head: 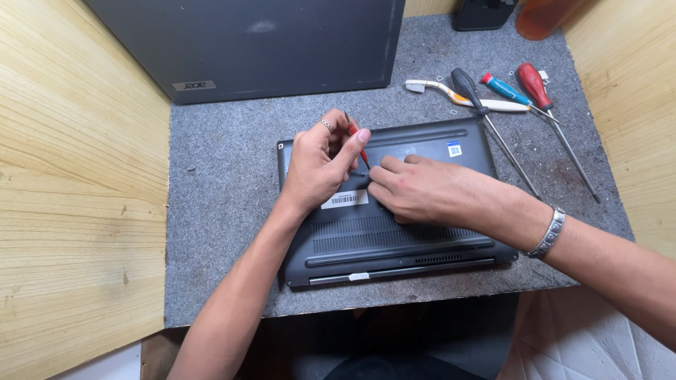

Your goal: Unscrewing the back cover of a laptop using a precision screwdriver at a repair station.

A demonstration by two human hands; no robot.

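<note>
My left hand is curled around a small red screwdriver, fingers closed tight on its handle, with the forefinger stretched along the top. The shaft slants down to a spot on the underside of the dark laptop, which lies bottom-up in the middle of the grey felt mat. My right hand rests flat on the laptop's base, its fingertips pinched narrowly together right at the screwdriver's tip. I think they are steadying a tiny screw there, but it is too small to make out. There is a ring on my left hand and a metal bracelet on my right wrist.

A white barcode sticker sits just below my left hand, and the vent slots run along the laptop's near edge.

Up on the right of the mat, well apart from my hands, lie a white toothbrush, a long black-handled screwdriver, a blue-handled screwdriver and a red-handled screwdriver. A second closed laptop stands at the back of the mat. Pale wooden panels wall in the bench on both sides.
</note>
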